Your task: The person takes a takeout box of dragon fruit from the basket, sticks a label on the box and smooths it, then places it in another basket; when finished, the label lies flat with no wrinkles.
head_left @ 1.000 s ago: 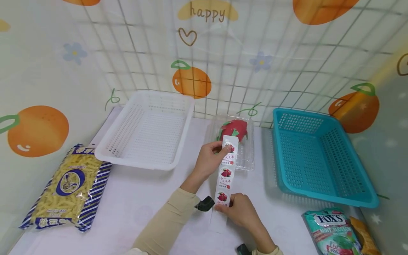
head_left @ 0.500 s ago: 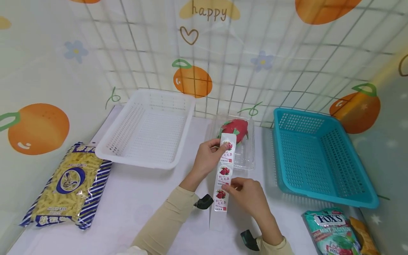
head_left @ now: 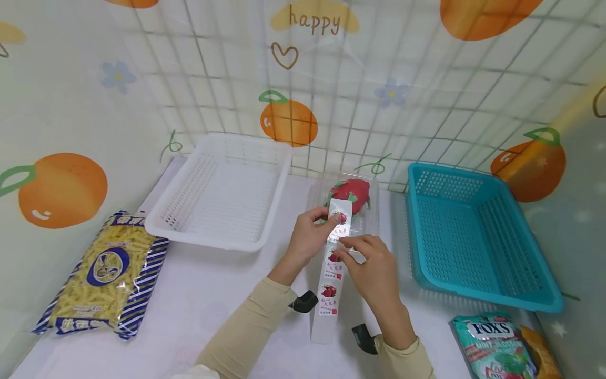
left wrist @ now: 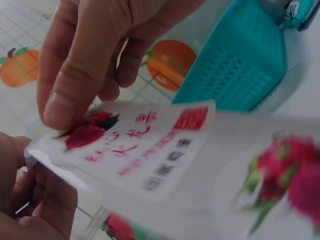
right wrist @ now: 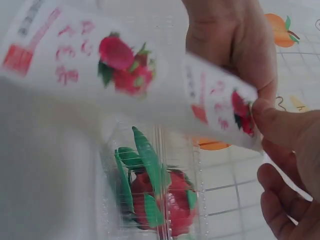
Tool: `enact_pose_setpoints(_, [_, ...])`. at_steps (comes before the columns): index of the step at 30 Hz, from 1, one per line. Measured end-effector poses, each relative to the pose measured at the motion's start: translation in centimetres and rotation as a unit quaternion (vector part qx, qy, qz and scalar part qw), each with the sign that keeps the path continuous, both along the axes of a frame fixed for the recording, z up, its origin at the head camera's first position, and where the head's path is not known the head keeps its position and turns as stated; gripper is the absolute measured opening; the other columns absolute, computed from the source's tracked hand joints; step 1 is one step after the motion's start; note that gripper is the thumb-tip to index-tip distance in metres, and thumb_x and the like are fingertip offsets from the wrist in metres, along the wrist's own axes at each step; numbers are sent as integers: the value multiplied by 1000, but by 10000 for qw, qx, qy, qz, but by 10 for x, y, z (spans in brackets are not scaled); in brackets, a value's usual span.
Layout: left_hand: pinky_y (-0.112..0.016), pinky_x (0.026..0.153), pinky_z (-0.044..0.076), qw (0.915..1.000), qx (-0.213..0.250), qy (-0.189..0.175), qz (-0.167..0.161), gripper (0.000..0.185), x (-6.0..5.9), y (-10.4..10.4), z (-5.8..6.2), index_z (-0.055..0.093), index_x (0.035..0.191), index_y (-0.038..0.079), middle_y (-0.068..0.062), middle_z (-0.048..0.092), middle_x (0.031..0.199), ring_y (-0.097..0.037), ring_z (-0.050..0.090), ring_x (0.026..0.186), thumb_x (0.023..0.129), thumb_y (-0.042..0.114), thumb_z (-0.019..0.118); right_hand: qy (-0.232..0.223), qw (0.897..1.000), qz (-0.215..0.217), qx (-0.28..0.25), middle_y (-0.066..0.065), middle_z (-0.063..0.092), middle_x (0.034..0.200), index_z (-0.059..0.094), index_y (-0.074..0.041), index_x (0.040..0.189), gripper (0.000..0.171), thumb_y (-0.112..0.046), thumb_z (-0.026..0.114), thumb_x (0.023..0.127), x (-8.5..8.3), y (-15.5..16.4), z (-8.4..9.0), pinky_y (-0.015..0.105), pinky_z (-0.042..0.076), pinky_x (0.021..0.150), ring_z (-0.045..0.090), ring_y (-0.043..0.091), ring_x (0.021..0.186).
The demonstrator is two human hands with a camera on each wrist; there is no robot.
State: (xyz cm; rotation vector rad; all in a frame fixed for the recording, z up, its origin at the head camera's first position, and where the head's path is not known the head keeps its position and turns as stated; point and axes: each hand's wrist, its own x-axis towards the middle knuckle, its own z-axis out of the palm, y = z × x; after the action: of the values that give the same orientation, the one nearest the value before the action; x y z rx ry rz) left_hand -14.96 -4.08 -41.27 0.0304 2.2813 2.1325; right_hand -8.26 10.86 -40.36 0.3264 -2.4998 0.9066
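A white strip of stickers [head_left: 328, 301], printed with dragon fruit pictures and red characters, is stretched lengthwise over the table. Its far end is held by my left hand [head_left: 305, 237], thumb on top over the first sticker. My right hand [head_left: 375, 271] pinches the strip just below that sticker, thumb and index finger at its right edge. In the right wrist view, my right thumb [right wrist: 280, 122] lies over a sticker's picture. Just beyond the strip, a red dragon fruit [head_left: 357, 193] with green scales sits in a clear plastic container [head_left: 373, 221], partly covered by the strip's end.
A white perforated basket [head_left: 208, 240] stands left of the hands, a teal basket [head_left: 492, 295] right. At far left lies a bag of spiral pasta [head_left: 101, 284]. A green FOX'S candy bag [head_left: 494, 345] and an orange packet [head_left: 542, 347] lie front right. A patterned curtain hangs behind.
My right hand has moved away from me along the strip, from its lower part to close beside my left hand. My left hand has kept its hold and barely moved.
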Motion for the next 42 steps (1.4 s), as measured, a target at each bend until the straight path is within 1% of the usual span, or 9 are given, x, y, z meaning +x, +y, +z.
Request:
enact_pose_setpoints(2, [-21,66,55,10000,7,-48,3,28,1,1,-1,74,113,4,-11,68,106,-12,64,83,96,27,72,100,9999,81,97,4,75,93,82,-12,104,32,-20,92,75,-1,-1,-2,35,60,64,65,21,92])
enact_pose_setpoints(4, [-21,63,54,9999,110,-109,19,28,1,1,-2,74,112,3,-11,68,104,-12,61,78,95,25,72,244,9994,147,173,4,75,93,83,-12,104,32,-19,92,74,-1,0,-5,35,60,66,65,21,91])
enact_pose_setpoints(10, [-19,55,52,9975,594,-379,-35,29,1,1,-1,73,112,-1,-7,65,98,-8,60,64,96,22,72,948,9944,368,272,4,76,88,84,-11,97,26,-13,93,72,-4,1,-8,31,57,66,64,21,84])
enact_pose_setpoints(15, [-20,55,52,9945,823,-649,-14,30,1,1,3,71,115,-2,-4,64,93,-8,60,62,96,22,71,1349,9889,438,436,5,76,83,84,-9,93,23,-12,93,72,-5,0,-7,31,57,65,62,21,80])
enact_pose_setpoints(21, [-19,55,51,9911,1007,-866,60,31,0,3,2,70,117,-2,-2,66,89,-8,61,64,97,21,70,1576,9844,469,628,5,76,81,84,-6,90,22,-10,94,71,-5,-1,-7,31,56,66,62,21,77])
enact_pose_setpoints(27, [-20,55,48,9920,906,-871,107,30,0,5,0,71,115,-1,-1,65,88,-9,58,66,96,22,71,1576,9834,554,702,4,75,80,83,-6,87,19,-9,93,71,-4,1,-7,31,55,67,63,20,77])
enact_pose_setpoints(34, [-19,60,50,9940,780,-750,187,31,0,7,-4,72,115,0,-6,64,98,-10,60,72,97,24,70,1667,9795,830,763,1,72,76,81,-8,83,16,-8,92,71,0,3,-2,30,54,66,61,18,75])
enact_pose_setpoints(38, [-20,63,53,9972,452,-583,95,30,1,8,-5,73,114,1,-9,67,101,-12,61,76,96,25,72,1651,9789,957,724,-1,72,79,78,-9,81,11,-7,86,74,5,2,3,30,55,69,63,16,78])
enact_pose_setpoints(42, [-20,66,53,9994,32,-330,-91,29,2,10,-9,73,113,0,-12,70,102,-12,62,79,96,24,72,1607,9794,1084,575,0,73,85,75,-9,83,12,-6,83,75,8,2,9,34,58,74,66,18,83])
